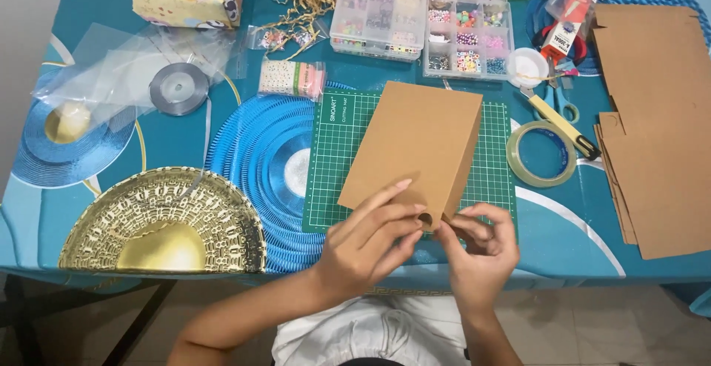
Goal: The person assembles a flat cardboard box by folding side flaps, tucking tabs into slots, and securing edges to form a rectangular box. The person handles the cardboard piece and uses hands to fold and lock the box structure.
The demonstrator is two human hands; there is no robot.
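A brown cardboard box point(415, 144), folded into a flat rectangular sleeve, lies tilted over a green cutting mat point(333, 166). Its near end points toward me and shows a small round hole. My left hand point(368, 240) grips that near end from the left, fingers laid along the box's top face. My right hand point(481, 244) pinches the same end from the right, fingertips at the box's corner flap.
Flat brown cardboard sheets point(655, 129) are stacked at the right. A tape roll point(541, 153), box cutter point(561, 123) and scissors point(557, 98) lie beside the mat. Bead organizers point(418, 22) stand behind it. A blue fan point(259, 166), gold fan point(163, 222), grey ribbon spool point(178, 88) sit left.
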